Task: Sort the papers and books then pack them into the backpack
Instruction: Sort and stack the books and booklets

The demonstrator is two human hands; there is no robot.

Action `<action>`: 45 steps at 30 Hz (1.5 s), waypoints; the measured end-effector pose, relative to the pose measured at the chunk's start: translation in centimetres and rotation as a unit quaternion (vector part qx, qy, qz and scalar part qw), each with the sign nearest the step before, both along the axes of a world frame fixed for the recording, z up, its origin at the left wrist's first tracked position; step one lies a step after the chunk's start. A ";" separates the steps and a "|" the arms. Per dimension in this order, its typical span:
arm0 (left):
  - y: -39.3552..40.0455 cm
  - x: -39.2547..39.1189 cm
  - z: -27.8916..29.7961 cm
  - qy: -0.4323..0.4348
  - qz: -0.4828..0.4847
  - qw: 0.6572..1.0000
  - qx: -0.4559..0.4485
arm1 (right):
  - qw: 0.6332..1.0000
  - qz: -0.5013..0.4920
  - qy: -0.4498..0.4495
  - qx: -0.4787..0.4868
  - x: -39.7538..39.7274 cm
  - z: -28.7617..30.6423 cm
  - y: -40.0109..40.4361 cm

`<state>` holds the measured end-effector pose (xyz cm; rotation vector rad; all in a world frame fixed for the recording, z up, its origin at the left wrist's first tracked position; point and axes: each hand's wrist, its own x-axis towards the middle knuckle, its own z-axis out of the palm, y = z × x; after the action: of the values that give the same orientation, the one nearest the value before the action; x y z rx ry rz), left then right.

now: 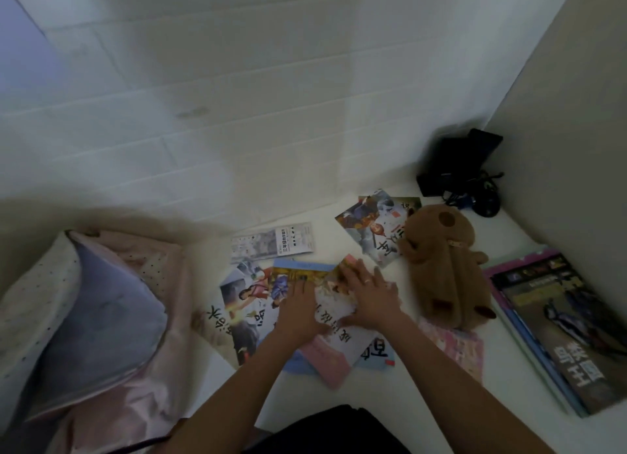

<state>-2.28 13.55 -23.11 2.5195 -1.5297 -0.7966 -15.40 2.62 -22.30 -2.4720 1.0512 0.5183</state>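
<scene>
A loose pile of illustrated books (251,304) and papers lies on the white surface in front of me. My left hand (300,309) rests flat on the pile's top book (336,304), fingers straight. My right hand (368,294) lies beside it on the same book, fingers spread flat. A pink booklet (325,358) and a blue one stick out under the pile. Another picture book (373,229) lies farther back, and a white leaflet (271,241) lies behind the pile. A stack of larger books (559,324) sits at the right. A pink and lilac backpack (101,311) lies at the left.
A brown plush toy (441,267) lies between the pile and the right-hand stack. A pink patterned sheet (458,348) lies in front of it. Black devices and cables (464,175) fill the back right corner. White walls close the back and right. A black object (339,426) sits at the near edge.
</scene>
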 end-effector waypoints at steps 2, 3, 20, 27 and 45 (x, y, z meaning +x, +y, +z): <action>-0.6 0.7 0.1 0.054 0.008 0.998 -0.009 | 0.997 -0.067 0.022 0.021 0.3 -0.3 -0.1; -0.9 0.9 0.1 0.113 0.022 0.993 -0.009 | 0.997 -0.069 0.027 0.014 0.2 -0.2 0.0; -2.2 8.7 0.1 0.114 0.190 0.974 -0.052 | 0.919 -0.337 -0.178 0.097 1.1 0.7 -1.9; -0.4 7.2 -1.6 0.242 0.266 0.922 -0.142 | 0.952 -0.228 -0.055 0.198 0.6 0.9 0.8; -2.6 8.6 1.0 0.623 0.521 0.504 -0.295 | 0.716 -0.491 -0.396 0.299 -1.1 0.4 0.6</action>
<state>6.32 10.97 -22.15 1.1097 0.2839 -1.0509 -16.48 3.19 -21.95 -1.0507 1.2939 -0.4634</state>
